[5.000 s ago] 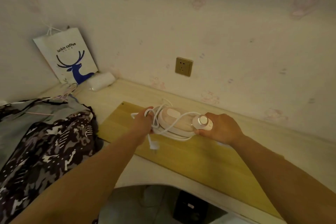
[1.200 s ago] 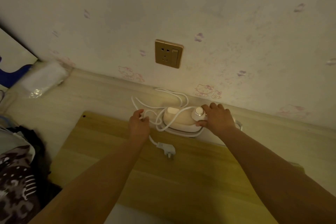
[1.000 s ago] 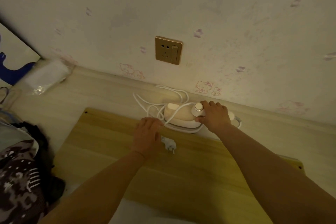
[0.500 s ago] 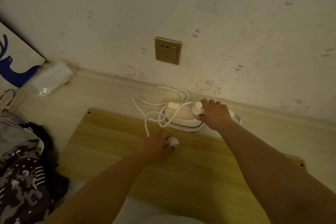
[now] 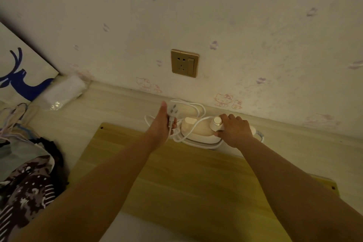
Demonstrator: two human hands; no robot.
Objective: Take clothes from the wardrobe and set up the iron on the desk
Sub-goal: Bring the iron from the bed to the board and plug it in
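Lifted off the table (image 5: pixel 196 179) since before, plug (image 5: pixel 172 111) sits in left hand's (image 5: pixel 161 129) grip.
Right hand (image 5: pixel 234 130) grips and half hides iron (image 5: pixel 198 130); both arms outstretched.

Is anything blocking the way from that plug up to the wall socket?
Nothing visible does. The left hand holds the plug up, just below the socket; only bare wall lies between them. The socket's holes look empty. The cord trails back to the iron.
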